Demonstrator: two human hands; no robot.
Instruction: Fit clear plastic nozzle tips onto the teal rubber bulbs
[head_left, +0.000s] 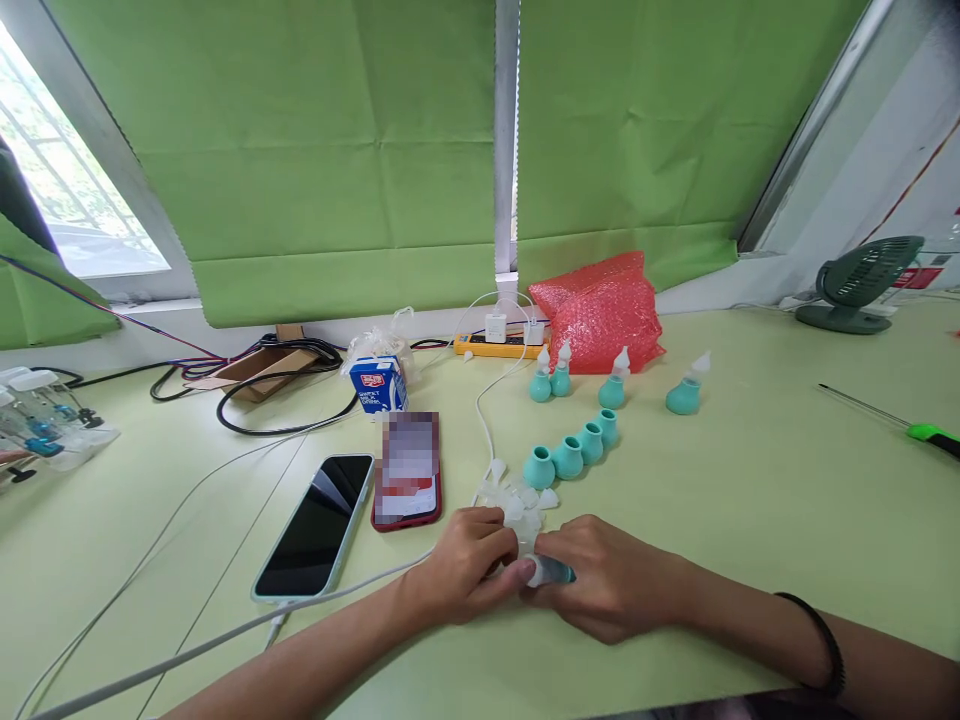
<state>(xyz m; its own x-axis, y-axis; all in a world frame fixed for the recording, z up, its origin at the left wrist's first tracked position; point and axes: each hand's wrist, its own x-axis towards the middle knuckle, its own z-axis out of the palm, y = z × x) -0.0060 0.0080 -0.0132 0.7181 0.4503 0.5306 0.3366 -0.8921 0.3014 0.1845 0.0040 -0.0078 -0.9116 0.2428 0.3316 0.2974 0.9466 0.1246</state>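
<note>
My left hand (465,565) and my right hand (600,585) meet near the table's front edge. Together they grip one teal rubber bulb (556,572) with a clear tip (525,570); the left fingers pinch the tip, the right fingers wrap the bulb. Just beyond the hands lies a small heap of clear plastic tips (517,500). A row of several teal bulbs without tips (571,455) lies behind it. Farther back stand several bulbs fitted with clear tips (612,385).
Two phones (319,525) (407,470) lie left of my hands, with a white cable (225,630) running to one. A milk carton (379,385), a yellow power strip (499,345), a red bubble-wrap bag (604,310), a green fan (855,285) and a screwdriver (922,432) sit farther off.
</note>
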